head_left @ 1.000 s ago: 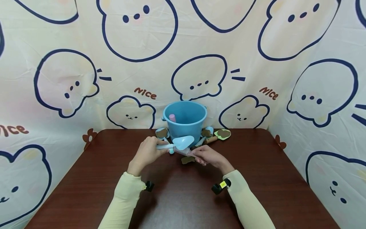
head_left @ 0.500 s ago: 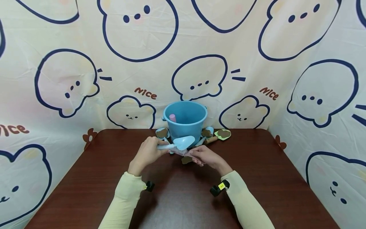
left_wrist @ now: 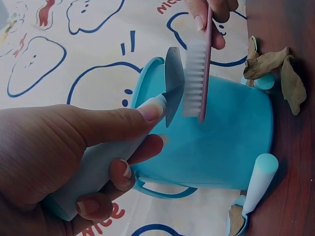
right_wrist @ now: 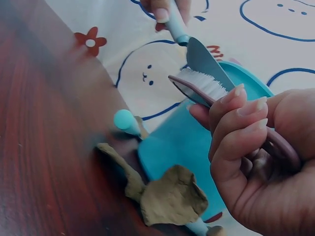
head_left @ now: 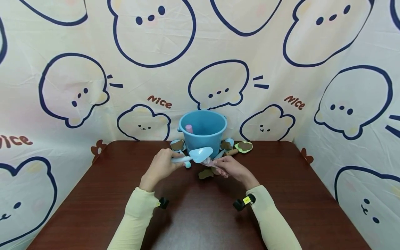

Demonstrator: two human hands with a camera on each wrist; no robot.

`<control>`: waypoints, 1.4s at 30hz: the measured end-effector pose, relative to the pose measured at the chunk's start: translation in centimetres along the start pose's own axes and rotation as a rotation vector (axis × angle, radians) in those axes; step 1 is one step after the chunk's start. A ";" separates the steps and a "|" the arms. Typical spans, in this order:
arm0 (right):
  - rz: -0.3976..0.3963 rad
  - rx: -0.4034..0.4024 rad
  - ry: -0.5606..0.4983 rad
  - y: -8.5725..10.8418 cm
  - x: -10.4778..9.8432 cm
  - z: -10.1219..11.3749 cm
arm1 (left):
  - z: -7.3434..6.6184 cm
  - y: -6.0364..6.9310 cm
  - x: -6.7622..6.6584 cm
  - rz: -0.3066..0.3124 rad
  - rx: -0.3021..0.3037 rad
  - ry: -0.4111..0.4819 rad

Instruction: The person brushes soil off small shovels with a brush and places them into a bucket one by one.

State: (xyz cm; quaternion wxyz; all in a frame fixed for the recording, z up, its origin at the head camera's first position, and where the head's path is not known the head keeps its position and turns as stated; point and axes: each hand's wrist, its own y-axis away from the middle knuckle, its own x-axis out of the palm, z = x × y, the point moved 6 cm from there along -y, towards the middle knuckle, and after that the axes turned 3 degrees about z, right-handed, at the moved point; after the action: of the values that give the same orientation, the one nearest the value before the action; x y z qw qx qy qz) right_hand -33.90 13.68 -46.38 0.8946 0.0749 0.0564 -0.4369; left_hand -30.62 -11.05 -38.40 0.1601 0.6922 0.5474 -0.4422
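Observation:
My left hand [head_left: 160, 168] grips the pale handle of a small light blue toy shovel [head_left: 201, 154], its blade pointing right in front of the bucket. A pink-backed brush [left_wrist: 205, 73] with white bristles is in my right hand [head_left: 232, 169], fingers curled round its handle. The bristles [right_wrist: 209, 84] lie against or very close to the shovel blade's underside; exact contact is hard to tell. In the head view the blade covers part of the brush. Just behind both tools stands a blue bucket [head_left: 203, 137].
A pink rod end [head_left: 189, 128] pokes up inside the bucket. Around its base lie a green shovel [head_left: 250, 147], blue shovels [head_left: 177, 145] with brown lumps on them, and loose brown clay-like pieces [right_wrist: 172, 196]. A patterned cloth [head_left: 140, 83] hangs behind the brown table [head_left: 200, 222].
The brush and my right hand shifted slightly left along the underside of the shovel, then back to the right. My left hand and the shovel stay nearly still.

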 end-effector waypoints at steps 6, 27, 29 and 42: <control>-0.047 -0.031 0.000 0.5 -1.7 0.2 | 0.0 -0.1 -0.1 0.002 -0.005 -0.003; 0.050 0.040 0.079 0.4 -0.2 -0.7 | 0.0 0.0 0.0 0.005 0.007 0.020; 0.075 0.037 0.073 0.2 0.3 -0.7 | 0.0 -0.1 0.0 0.007 0.007 0.018; 0.067 -0.003 0.024 0.3 0.0 -0.2 | -0.2 -0.1 0.5 0.028 0.000 0.002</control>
State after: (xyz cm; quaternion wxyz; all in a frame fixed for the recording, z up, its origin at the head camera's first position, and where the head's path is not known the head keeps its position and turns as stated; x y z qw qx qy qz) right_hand -33.70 13.86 -46.54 0.9081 0.0804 0.0652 -0.4058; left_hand -30.66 -10.61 -38.63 0.1656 0.7004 0.5376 -0.4393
